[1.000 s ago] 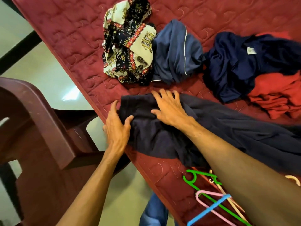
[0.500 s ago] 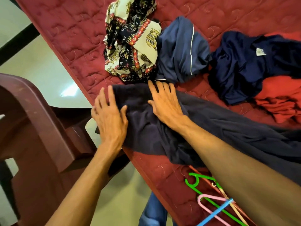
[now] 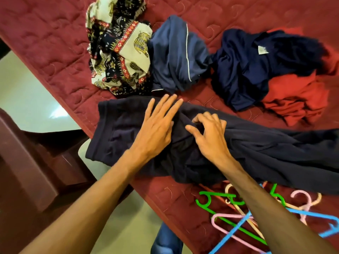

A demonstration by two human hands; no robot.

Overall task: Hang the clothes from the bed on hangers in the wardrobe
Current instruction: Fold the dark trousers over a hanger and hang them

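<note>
A dark garment lies along the near edge of the bed, and one end hangs a little over this edge. The left hand lies flat on it with straight fingers. The right hand pinches a fold of it with curled fingers. Behind are a patterned cloth, a blue garment, a navy shirt and a red garment. The right forearm partly covers coloured hangers. A chair stands beside the bed.
</note>
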